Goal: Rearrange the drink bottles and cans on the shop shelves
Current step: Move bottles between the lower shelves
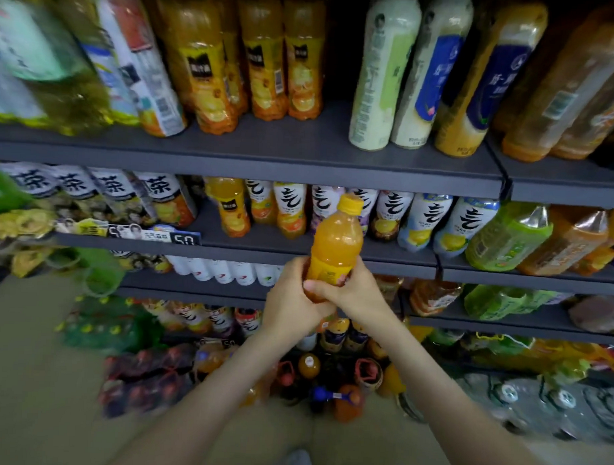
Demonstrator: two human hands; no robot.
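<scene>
Juice bottle (336, 240), orange with a yellow cap (350, 204), stands upright at the centre of the frame, held in the air in front of the edge of the middle shelf (263, 246). I have both hands on its lower part. The left hand (289, 301) wraps the base from the left, and the right hand (354, 293) curls round the label from the right with the thumb across the front. The upper half stands free above my fingers.

Just up and left, one matching orange bottle (228, 208) stands on that shelf beside a row of white-labelled bottles (289, 211). More of the same orange kind line the top shelf (266, 151) in the upper middle of the frame, with a bare stretch of shelf (333, 129) to their right before the pale green bottle (380, 78).

My grip is low, so I judge the bottle top-heavy, and it may tilt or slip when I let go with one hand to reach in. The middle row is packed tight. Pushing in there could knock the white-labelled bottles over or shove them back. Going for the top shelf, I could clip the cap on that shelf's front edge. The frame edges are blurred, so I can't read the far left stock well.
</scene>
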